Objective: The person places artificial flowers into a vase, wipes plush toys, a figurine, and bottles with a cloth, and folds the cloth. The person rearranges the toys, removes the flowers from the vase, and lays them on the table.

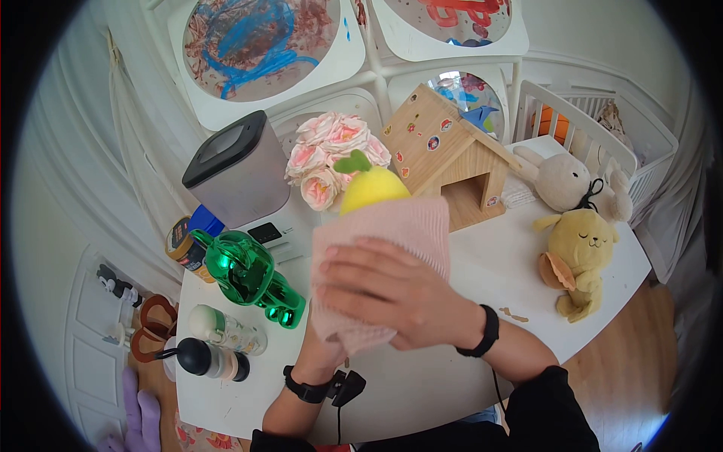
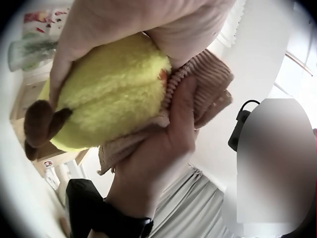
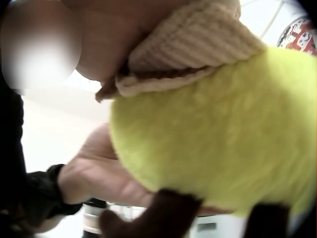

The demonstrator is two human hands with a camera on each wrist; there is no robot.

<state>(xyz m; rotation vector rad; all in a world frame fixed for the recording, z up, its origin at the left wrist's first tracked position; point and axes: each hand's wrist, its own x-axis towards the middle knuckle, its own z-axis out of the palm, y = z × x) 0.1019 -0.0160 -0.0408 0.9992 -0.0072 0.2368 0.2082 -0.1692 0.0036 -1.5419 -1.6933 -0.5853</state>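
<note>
A yellow plush toy (image 1: 374, 190) with a green leaf on top is held up over the table, partly wrapped in a pink ribbed cloth (image 1: 425, 233). My right hand (image 1: 392, 290) lies across the front of the cloth, and its thumb shows on the cloth's other side in the left wrist view. My left hand (image 2: 133, 20) grips the fuzzy plush directly, fingers bent around its side; in the head view the cloth mostly hides that hand. Dark brown parts (image 2: 42, 124) stick out from one end of the plush.
Around the white table (image 1: 482, 279) stand a green shiny figurine (image 1: 245, 271), bottles (image 1: 226, 331), a lidded bin (image 1: 241, 173), pink roses (image 1: 331, 143) and a wooden house (image 1: 444, 151). A yellow dog plush (image 1: 580, 248) and a bunny plush (image 1: 561, 181) sit at the right.
</note>
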